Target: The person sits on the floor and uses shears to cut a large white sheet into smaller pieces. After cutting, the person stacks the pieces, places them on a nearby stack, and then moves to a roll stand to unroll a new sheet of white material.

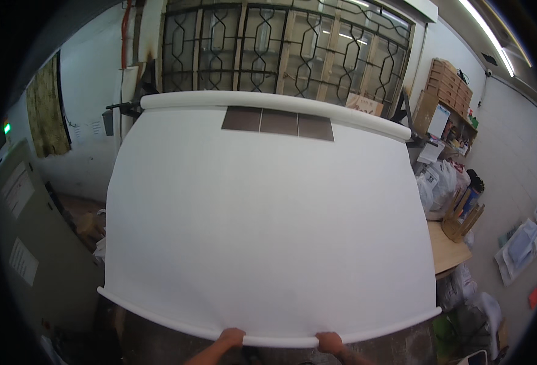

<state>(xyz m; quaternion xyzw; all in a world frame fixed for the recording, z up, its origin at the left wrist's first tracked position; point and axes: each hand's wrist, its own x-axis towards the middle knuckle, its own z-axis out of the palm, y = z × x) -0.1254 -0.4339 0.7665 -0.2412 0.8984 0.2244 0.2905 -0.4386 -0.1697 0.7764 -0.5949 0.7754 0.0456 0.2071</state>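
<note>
A wide white sheet (268,225) stretches between a thick white roll (274,102) at the far side and a thin white roll (280,342) at the near edge. My left hand (232,336) is closed around the near roll, left of its middle. Closed on that same roll is my right hand (329,342), a short way to the right. Small creases run in the sheet just beyond both hands. Three dark brown rectangles (279,125) in a row show on the sheet beneath the far roll.
A dark surface (171,340) shows below the near roll. Behind the far roll is a window with a metal grille (244,48). At the right are a wooden table (448,246), plastic bags (442,182) and a stool (463,219). A grey cabinet (43,243) stands at the left.
</note>
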